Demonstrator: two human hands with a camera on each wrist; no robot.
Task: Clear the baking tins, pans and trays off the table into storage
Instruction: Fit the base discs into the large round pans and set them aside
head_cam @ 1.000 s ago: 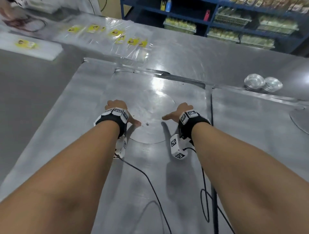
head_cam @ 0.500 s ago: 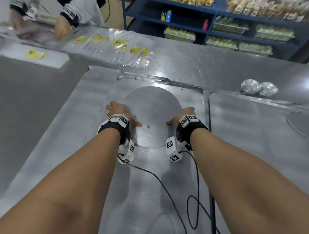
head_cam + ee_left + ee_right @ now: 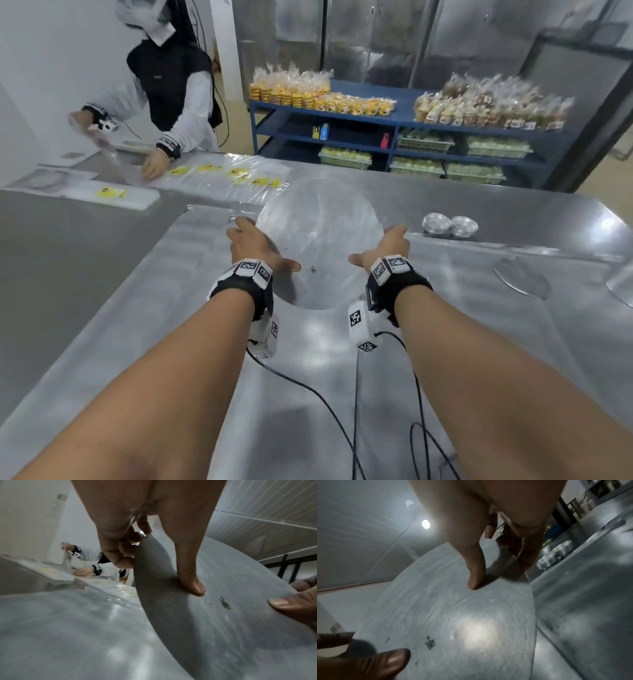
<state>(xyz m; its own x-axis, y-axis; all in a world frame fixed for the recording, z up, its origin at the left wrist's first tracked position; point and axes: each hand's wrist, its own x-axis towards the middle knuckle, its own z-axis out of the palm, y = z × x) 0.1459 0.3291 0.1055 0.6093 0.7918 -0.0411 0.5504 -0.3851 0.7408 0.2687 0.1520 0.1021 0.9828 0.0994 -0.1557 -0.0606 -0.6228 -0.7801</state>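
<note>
A large round flat metal tray (image 3: 318, 233) (image 3: 223, 601) (image 3: 453, 615) is lifted off the table, its far side tipped up. My left hand (image 3: 255, 246) grips its left edge, thumb (image 3: 192, 582) on top and fingers curled under the rim. My right hand (image 3: 385, 248) grips the right edge the same way, thumb (image 3: 476, 578) pressed on the top face. A small dark speck marks the tray's near part. Two small stacks of shiny foil tins (image 3: 448, 224) stand on the table just right of the tray.
The tray hangs over a big steel baking sheet (image 3: 171, 308) on the steel table. Another round tray (image 3: 522, 281) lies at the right. A person (image 3: 171, 85) works with clear labelled bags (image 3: 222, 174) at the far left. Blue shelves (image 3: 394, 137) with packed goods stand behind.
Both hands have raised the round tray off the sheet and tipped its far edge up. My head has lifted, bringing the person and shelves into view.
</note>
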